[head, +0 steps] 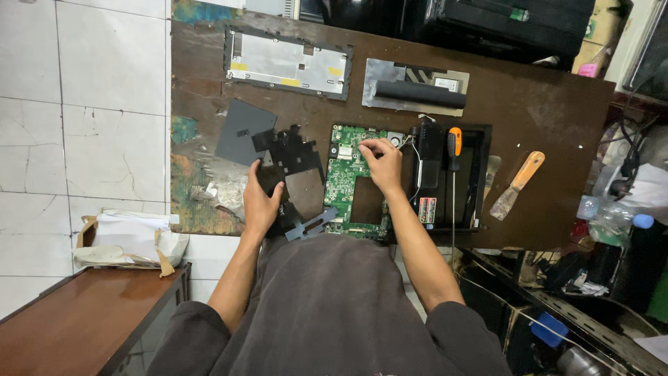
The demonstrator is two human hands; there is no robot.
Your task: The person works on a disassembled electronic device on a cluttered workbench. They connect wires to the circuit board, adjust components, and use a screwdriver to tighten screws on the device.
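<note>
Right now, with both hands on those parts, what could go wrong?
The green circuit board lies near the worn table's front edge, so a push from the right hand might slide it off. The left hand presses a thin black sheet that could bend or crease. The orange-handled screwdriver beside the right hand could get knocked and roll.

On the worn brown wooden table (543,111) we find the green circuit board (346,182) at centre, the black plastic sheet (292,163) left of it, the orange-handled screwdriver (454,174) right, the wooden-handled scraper (516,185) farther right, the long metal panel (287,64) behind.
</note>
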